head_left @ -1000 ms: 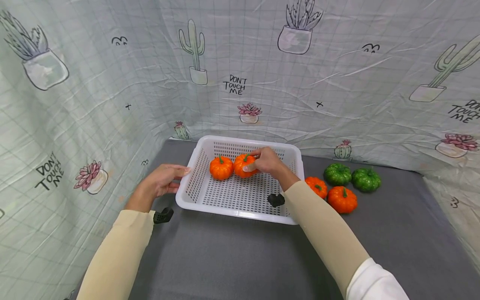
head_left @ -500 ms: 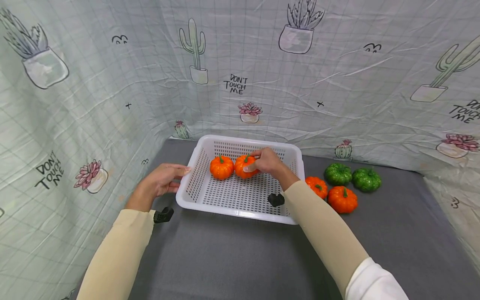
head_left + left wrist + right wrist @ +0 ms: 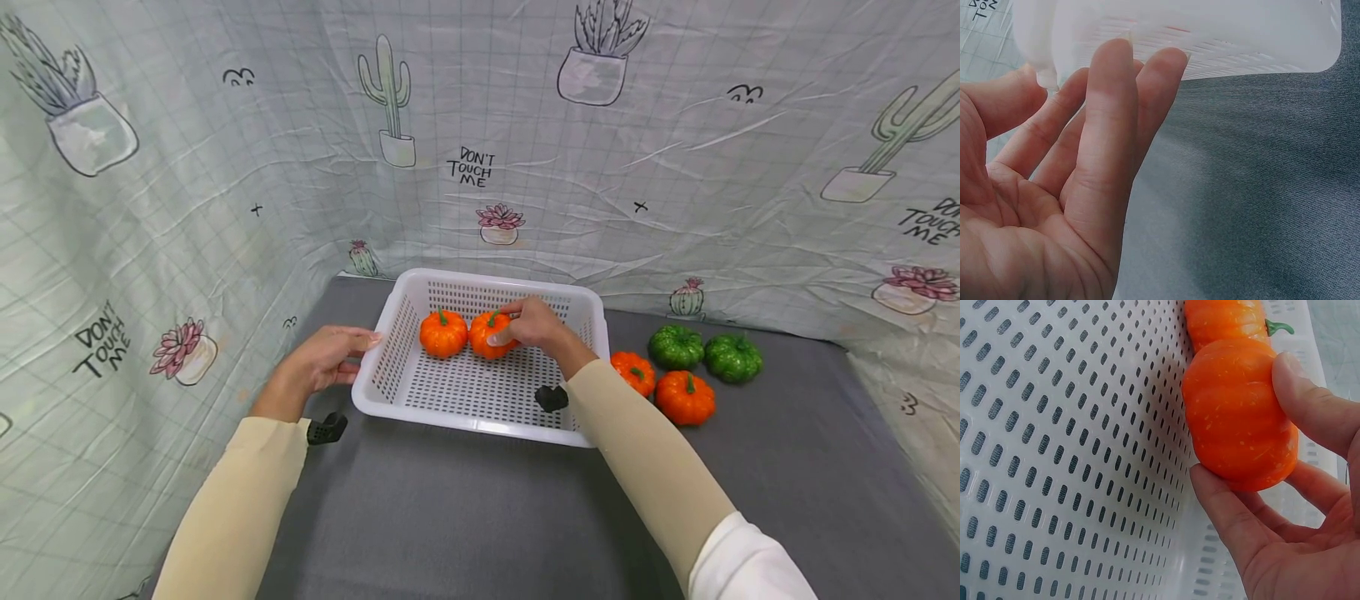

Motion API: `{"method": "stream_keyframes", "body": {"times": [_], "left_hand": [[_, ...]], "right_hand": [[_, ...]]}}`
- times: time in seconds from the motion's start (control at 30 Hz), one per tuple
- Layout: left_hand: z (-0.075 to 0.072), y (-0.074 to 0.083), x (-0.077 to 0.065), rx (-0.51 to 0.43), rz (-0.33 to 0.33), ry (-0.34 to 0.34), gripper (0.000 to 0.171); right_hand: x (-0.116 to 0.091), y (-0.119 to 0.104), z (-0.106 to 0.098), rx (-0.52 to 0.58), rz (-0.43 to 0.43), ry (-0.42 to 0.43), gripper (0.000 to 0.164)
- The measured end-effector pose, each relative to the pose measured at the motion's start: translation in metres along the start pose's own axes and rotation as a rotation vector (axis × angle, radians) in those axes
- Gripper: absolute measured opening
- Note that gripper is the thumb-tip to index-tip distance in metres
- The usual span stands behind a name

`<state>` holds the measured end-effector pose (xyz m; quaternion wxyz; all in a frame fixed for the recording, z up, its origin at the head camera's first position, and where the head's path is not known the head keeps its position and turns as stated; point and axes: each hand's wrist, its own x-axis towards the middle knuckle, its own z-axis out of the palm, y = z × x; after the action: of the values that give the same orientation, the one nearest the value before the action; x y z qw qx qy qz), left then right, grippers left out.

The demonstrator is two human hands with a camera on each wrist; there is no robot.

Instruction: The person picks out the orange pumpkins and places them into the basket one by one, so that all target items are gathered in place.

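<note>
A white perforated plastic basket [image 3: 472, 425] stands on the grey cloth. At its left end my left hand [image 3: 327, 360] grips the rim, thumb on the edge and fingers against the wall below; the left wrist view shows this hand [image 3: 1094, 169] close up. Inside the basket, my right hand [image 3: 534, 322] holds a small orange pumpkin [image 3: 1235, 412] between thumb and fingers. In the right wrist view, the thumb lies near the pumpkin's top and the fingers [image 3: 1229, 515] reach round its side. Directly left of it sits another orange pumpkin [image 3: 443, 334] with a green stem.
Right of the basket lie two orange pumpkins, one [image 3: 686, 398] in full view and one [image 3: 633, 372] partly behind the right sleeve. Two green pumpkins [image 3: 676, 347] sit behind them. A cactus-print curtain [image 3: 540, 183] hangs at the back and left.
</note>
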<state>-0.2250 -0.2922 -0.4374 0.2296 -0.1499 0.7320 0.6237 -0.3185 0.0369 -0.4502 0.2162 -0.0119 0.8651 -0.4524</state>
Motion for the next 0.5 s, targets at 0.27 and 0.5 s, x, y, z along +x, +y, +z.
{"method": "stream_keyframes", "body": {"times": [0.27, 0.5], "left_hand": [[-0.0001, 0.0005, 0.0002, 0.001, 0.0, 0.005, 0.055], [0.0008, 0.0002, -0.0005, 0.002, 0.002, 0.005, 0.056]], "right_hand": [[-0.0003, -0.0005, -0.0003, -0.011, -0.001, -0.004, 0.07], [0.0027, 0.0004, 0.0011, -0.036, 0.02, 0.014, 0.068]]}}
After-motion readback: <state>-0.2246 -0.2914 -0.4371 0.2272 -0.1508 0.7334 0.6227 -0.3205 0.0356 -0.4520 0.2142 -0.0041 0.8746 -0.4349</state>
